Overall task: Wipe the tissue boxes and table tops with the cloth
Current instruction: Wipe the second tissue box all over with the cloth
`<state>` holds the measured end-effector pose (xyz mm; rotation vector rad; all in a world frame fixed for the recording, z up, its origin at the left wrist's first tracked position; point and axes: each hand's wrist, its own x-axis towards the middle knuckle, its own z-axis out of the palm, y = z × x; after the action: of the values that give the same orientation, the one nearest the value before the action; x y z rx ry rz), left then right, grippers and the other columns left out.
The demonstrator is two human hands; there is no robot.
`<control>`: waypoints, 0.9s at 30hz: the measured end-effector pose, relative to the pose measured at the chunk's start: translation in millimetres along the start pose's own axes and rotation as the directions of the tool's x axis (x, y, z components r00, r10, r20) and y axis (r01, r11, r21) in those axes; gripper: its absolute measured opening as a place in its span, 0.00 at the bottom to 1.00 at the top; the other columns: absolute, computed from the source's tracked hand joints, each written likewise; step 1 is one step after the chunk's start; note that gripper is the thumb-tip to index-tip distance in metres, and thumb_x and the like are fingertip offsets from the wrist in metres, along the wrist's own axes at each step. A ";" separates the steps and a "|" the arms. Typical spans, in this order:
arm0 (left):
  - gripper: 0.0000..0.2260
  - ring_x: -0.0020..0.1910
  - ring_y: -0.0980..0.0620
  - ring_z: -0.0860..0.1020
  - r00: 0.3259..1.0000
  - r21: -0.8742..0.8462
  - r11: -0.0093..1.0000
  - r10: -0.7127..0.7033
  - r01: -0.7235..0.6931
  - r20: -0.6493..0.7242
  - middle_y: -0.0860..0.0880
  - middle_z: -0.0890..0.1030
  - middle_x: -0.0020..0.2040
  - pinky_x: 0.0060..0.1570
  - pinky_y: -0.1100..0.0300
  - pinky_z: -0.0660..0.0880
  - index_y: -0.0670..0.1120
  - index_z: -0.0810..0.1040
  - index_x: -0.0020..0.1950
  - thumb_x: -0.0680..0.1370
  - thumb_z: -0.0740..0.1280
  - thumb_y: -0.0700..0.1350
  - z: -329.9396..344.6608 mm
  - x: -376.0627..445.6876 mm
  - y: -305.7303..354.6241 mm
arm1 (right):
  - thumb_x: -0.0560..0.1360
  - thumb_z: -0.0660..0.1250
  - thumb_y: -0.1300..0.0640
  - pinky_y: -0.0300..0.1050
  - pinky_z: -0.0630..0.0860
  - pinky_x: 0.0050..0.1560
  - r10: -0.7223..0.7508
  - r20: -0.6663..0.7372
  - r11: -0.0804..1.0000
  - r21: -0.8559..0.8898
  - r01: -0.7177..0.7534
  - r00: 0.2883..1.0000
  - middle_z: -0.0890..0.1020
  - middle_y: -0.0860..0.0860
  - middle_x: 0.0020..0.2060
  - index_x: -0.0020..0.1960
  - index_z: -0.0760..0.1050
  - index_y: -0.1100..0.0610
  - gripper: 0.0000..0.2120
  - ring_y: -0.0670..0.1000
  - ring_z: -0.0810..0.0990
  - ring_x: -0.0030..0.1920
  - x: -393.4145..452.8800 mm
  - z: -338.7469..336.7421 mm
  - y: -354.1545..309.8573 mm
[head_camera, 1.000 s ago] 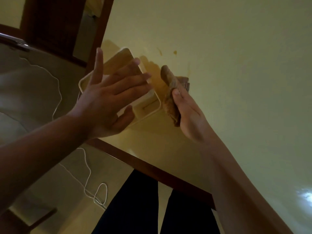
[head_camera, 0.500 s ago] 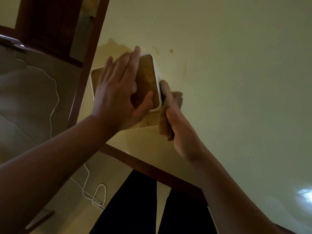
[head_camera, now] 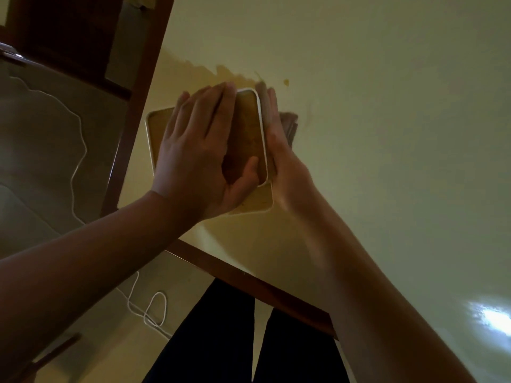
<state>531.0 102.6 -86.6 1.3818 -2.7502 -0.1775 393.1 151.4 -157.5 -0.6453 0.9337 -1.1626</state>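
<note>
Readable text: none that I can make out anywhere.
Tissue box (head_camera: 249, 134): the top under my left hand (head_camera: 199, 150) is plain brown with a white rim, no print, brand or number on it.
Cloth (head_camera: 287, 125): at 3 o'clock of the box, against my right hand (head_camera: 279, 150); no tag or lettering shows.
Desk (head_camera: 387, 134): bare yellowish surface, no label or sign.

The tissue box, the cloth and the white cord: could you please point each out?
tissue box (head_camera: 249, 134), head view, brown top face.
cloth (head_camera: 289, 124), head view, folded edge beyond the right hand.
white cord (head_camera: 154, 308), head view, floor loop.
</note>
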 end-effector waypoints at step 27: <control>0.39 0.75 0.35 0.67 1.000 -0.019 1.000 0.007 -0.007 0.017 0.34 0.68 0.75 0.75 0.33 0.61 0.34 0.63 0.79 0.80 0.55 0.64 0.7 0.1 -1.5 | 0.89 0.46 0.48 0.41 0.67 0.78 0.013 -0.067 0.991 -0.134 -0.021 0.998 0.53 0.43 0.83 0.87 0.40 0.54 0.30 0.37 0.58 0.81 -28.6 4.1 8.0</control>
<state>532.0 101.6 -87.5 1.3719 -2.7594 -0.2161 397.3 180.9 -154.3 -0.7092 1.0786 -1.1181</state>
